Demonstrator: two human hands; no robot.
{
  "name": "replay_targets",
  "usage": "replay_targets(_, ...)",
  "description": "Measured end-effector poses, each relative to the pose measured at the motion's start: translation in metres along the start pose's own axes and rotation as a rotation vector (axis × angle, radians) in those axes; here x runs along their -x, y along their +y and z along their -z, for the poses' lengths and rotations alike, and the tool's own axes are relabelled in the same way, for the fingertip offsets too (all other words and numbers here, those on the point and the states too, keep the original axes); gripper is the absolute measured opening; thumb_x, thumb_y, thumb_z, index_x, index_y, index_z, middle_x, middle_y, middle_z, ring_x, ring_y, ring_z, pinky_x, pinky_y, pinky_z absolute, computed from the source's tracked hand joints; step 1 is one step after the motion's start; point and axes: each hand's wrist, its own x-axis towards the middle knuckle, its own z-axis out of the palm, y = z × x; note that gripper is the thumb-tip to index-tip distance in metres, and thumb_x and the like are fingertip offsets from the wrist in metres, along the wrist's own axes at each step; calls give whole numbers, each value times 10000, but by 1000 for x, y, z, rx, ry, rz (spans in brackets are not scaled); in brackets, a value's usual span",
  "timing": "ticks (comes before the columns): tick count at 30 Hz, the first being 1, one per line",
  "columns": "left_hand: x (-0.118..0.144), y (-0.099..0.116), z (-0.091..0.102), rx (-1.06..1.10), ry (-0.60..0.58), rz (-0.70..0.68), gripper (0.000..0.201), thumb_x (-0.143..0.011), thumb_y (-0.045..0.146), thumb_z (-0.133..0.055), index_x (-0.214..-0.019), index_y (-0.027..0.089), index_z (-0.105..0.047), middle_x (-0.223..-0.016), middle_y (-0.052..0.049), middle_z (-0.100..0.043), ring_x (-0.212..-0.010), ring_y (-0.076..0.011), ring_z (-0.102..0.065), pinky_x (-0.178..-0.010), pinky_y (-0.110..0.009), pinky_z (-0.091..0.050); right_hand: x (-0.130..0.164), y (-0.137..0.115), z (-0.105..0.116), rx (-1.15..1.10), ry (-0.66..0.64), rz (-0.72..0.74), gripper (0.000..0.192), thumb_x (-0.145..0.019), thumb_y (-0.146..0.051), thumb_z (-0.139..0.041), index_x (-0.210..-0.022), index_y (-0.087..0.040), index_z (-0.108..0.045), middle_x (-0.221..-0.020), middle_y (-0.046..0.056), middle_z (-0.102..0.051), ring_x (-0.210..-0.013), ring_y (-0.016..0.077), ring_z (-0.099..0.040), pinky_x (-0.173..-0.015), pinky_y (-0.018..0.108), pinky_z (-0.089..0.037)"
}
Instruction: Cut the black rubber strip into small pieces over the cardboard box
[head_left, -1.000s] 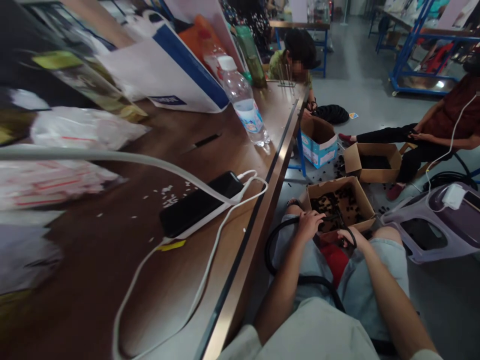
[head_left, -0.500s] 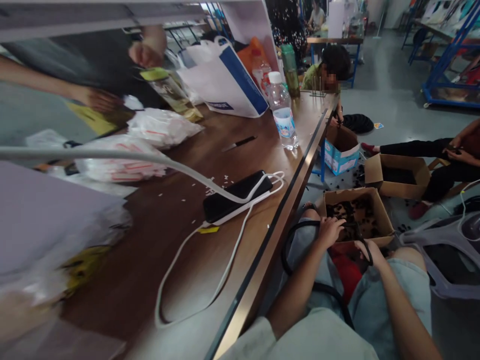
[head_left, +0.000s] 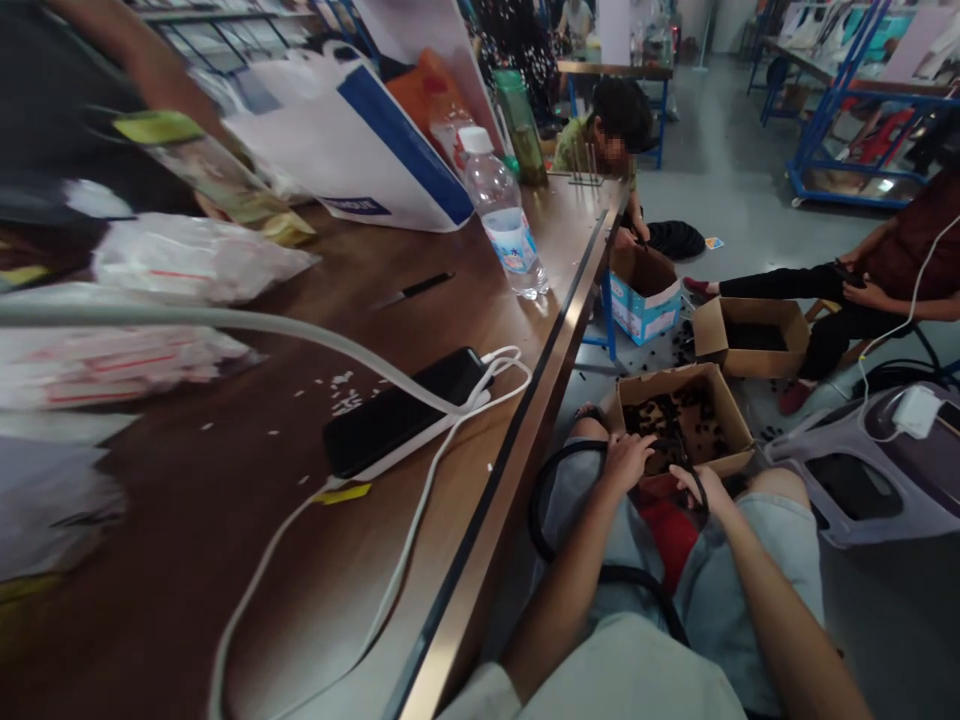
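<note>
My left hand is closed on a thick black cord, which loops down beside my left thigh and runs back across my lap. My right hand is closed on what look like scissors; a black loop handle curves round the fingers, and the dark blades are hard to make out against the box. Both hands sit close together over the near edge of an open cardboard box. Small black pieces lie scattered inside it. Red fabric shows between my thighs.
The brown table at left bears a phone, white cables, a knife, a water bottle and bags. Another carton, a blue box and a grey plastic stool stand nearby. Two seated people work beyond.
The view has turned right, so the table and everything else sit further left. My hands stay over the box with the cord. Across the table, another person's hand has left the green-lidded bottle's top.
</note>
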Motion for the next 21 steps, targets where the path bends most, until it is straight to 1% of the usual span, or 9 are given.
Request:
replay_targets(3,0,1,-1,-18,-7,-4,283,-1018,303,-540,-1267,321,-673,-1110,-46,-741,-1110,-223,-618,-986,-395,-342,5,-7,-3,-159,-94,-6,545,-885,-726,-559,-828,-191,-641,-511,7,-620,-453,150,-583,-455,237,-397)
replay_targets(4,1,1,-1,-21,-9,-4,284,-1019,303,-538,-1268,317,-673,-1112,-50,-741,-1110,-226,-620,-985,-397,-342,6,-9,-4,-183,-112,-10,554,-892,-731,-548,-844,-187,-643,-515,10,-626,-464,150,-590,-456,231,-398)
replay_targets(5,1,1,-2,-23,-10,-1,290,-1021,304,-532,-1276,310,-671,-1117,-58,-741,-1112,-232,-621,-984,-401,-342,7,-11,-3,-182,-112,-15,566,-891,-737,-545,-833,-184,-645,-506,12,-623,-465,150,-592,-457,229,-402)
replay_targets(8,0,-1,-8,-25,-9,17,323,-1028,308,-508,-1317,282,-651,-1155,-93,-732,-1137,-261,-618,-989,-424,-338,5,-12,-2,-128,-100,-32,606,-873,-755,-569,-712,-175,-636,-434,12,-570,-426,146,-567,-468,234,-428)
replay_targets(9,0,-3,-10,-25,-10,19,331,-1030,310,-501,-1327,279,-645,-1169,-101,-729,-1148,-268,-615,-994,-431,-334,4,-11,-2,-121,-99,-37,613,-866,-760,-580,-698,-173,-636,-427,13,-566,-420,145,-565,-468,234,-429)
replay_targets(14,-2,-8,-18,-31,-21,18,321,-1027,314,-505,-1312,299,-652,-1164,-93,-734,-1138,-270,-619,-1004,-433,-324,-2,-6,-1,-122,-99,-19,623,-874,-786,-553,-829,-175,-665,-509,13,-622,-455,140,-578,-460,227,-423)
replay_targets(16,-2,-9,-18,-35,-11,25,325,-1029,321,-501,-1318,295,-646,-1167,-96,-733,-1132,-271,-620,-1002,-432,-324,-3,-6,1,-111,-85,-14,632,-855,-797,-568,-784,-175,-651,-486,6,-588,-445,138,-558,-454,233,-420)
replay_targets(18,-2,-8,-17,-37,3,33,331,-1031,325,-492,-1325,286,-639,-1178,-104,-730,-1151,-277,-611,-1000,-433,-324,-3,-9,5,-94,-75,-10,621,-821,-792,-620,-728,-177,-631,-457,-7,-547,-432,135,-532,-450,238,-408)
replay_targets(21,-2,-7,-16,-33,7,35,325,-1030,321,-491,-1317,286,-638,-1178,-107,-730,-1165,-279,-605,-1000,-432,-326,-1,-14,13,-80,-97,24,579,-790,-755,-686,-743,-181,-633,-479,-19,-551,-464,127,-520,-468,229,-379)
